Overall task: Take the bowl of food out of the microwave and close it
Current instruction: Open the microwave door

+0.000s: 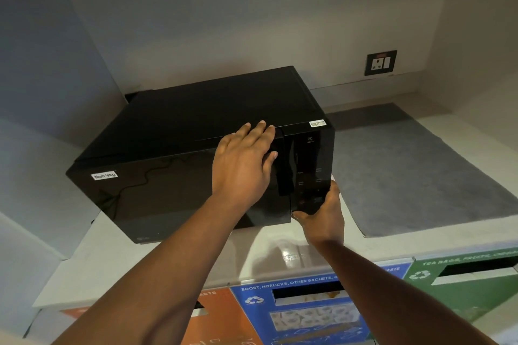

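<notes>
Black microwave (196, 154) on the white desk (92, 266), long axis running left to right, shut door facing the viewer and slightly left. Left hand (244, 165) lies flat on the door's upper right, fingers (260, 131) released and extended. Right hand (322, 213) grasps the lower right corner. Open desk and a grey mat (414, 176) lie to the right; walls close the left and rear. No bowl is visible.

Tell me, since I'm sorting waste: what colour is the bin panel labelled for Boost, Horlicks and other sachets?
Blue bin panel, with white lettering, seen in the head view.
</notes>
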Tool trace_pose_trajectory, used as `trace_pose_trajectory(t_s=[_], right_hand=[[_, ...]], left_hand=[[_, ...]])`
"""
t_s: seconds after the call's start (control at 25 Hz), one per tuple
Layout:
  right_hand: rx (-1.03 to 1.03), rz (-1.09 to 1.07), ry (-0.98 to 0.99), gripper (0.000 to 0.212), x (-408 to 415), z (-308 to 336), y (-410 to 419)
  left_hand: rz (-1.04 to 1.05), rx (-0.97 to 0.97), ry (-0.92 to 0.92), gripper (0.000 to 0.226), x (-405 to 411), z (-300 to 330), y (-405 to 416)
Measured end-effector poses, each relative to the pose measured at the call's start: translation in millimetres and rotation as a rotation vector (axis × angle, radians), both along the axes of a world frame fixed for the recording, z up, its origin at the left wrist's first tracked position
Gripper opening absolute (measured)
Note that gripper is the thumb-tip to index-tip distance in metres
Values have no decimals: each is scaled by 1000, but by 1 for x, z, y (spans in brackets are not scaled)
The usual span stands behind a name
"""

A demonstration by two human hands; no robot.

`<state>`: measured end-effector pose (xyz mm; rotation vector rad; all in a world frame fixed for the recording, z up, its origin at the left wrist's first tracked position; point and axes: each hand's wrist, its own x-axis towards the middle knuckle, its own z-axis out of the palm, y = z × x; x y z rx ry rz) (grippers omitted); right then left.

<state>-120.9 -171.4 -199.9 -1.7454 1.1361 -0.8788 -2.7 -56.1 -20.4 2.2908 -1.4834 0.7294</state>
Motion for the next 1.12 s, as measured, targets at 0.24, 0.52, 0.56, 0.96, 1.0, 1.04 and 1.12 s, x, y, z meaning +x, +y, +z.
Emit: trace_pose_trajectory(t_s=[0.24,0.52,0.56,0.96,1.0,1.04,1.12], right_hand=[[4,35,3,103,0,10,-1],[-65,107,24,129,-24,50,19],[-106,93,31,125,-26,58,22],[-324,-59,156,101,-40,123,60],[-331,-64,177,101,-39,126,64],[-338,-67,201,101,-39,128,65],[-353,-53,234,102,-37,132,73]], left_hand=[[-49,-71,124,43,-7,3,10],[4,-227,478,29,-19,29,23],[36,-207,509,27,-20,32,28],[511,551,637,66,0,78,105],[557,570,658,70,5,76,118],[596,565,677,73,12,74,128],[692,544,660,81,24,72,151]])
